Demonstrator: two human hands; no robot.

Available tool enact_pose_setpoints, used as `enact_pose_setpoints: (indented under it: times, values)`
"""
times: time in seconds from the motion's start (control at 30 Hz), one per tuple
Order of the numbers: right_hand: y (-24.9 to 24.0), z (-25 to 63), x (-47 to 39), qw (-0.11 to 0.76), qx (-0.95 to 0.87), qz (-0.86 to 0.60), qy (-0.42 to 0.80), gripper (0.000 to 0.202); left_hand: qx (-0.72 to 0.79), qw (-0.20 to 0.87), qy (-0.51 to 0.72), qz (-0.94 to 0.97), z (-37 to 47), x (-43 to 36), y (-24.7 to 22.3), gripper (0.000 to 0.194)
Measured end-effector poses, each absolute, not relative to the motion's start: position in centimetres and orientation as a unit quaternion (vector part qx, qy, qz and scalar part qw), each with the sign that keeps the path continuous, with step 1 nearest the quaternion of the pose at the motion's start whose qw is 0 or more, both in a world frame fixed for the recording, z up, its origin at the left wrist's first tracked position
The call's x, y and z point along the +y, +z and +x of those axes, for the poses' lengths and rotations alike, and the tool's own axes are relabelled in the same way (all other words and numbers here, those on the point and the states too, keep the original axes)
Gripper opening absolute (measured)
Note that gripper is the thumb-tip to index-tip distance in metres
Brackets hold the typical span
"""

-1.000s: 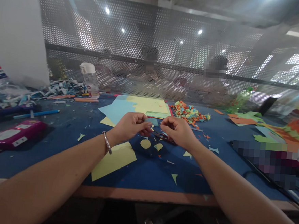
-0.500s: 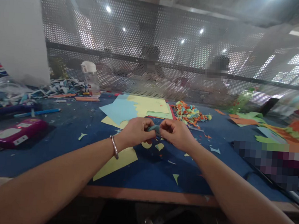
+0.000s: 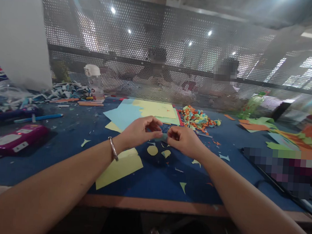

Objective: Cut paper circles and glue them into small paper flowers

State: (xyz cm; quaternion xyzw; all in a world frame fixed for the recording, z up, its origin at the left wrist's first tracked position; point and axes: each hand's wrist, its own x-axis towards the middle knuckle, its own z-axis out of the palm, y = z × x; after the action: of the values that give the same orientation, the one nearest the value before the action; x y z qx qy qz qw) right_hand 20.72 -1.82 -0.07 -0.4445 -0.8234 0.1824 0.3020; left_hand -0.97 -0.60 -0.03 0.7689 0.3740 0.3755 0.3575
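Observation:
My right hand [image 3: 184,140] is closed, thumb and fingers pinching a small blue-green piece of paper [image 3: 163,137] above the blue table. Just left of it, my left hand [image 3: 142,129] has its thumb and curved fingers apart; its thumb tip is close to the piece, and whether they touch I cannot tell. Below the hands lie a round yellow paper piece [image 3: 152,150] and several small scraps. A yellow sheet [image 3: 121,168] lies beneath my left wrist. Behind my hands are a light blue sheet [image 3: 125,114] with a cut edge and a yellow sheet [image 3: 159,109].
Curled coloured paper pieces [image 3: 196,117] are heaped at the back. Leftward stand a clear bottle [image 3: 95,84] and a magenta case [image 3: 18,138] near a blue pen [image 3: 39,118]. Orange and green papers [image 3: 257,126] lie right. A perforated screen [image 3: 140,34] rises behind, with people beyond.
My left hand has loosened from the blue-green paper piece and shifted slightly left, its fingers spreading and lifting. My right hand stays nearly in place with the piece, and the round yellow paper shows more fully.

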Motion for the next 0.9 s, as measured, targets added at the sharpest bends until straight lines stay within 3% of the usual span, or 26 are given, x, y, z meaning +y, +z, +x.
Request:
enact_pose_setpoints:
  times: [0.23,0.5,0.73,0.9]
  values:
    - [0.0,20.3,-2.3,0.269,-0.839,-0.435,0.185,0.005,0.378,0.384,0.298,0.788,-0.2,-0.6,-1.3,0.031]
    - [0.1,20.6,-2.6,0.359,-0.830,-0.410,0.120,0.006,0.421,0.612,0.360,0.564,-0.1,-1.7,0.2,0.011]
    - [-0.2,20.1,-3.4,0.348,-0.881,-0.318,0.041,0.014,0.430,0.644,0.397,0.493,0.0,-1.4,0.3,0.009]
    - [0.0,20.0,-3.4,0.350,-0.881,-0.313,0.054,0.009,0.407,0.654,0.400,0.497,0.2,-1.7,0.0,0.007]
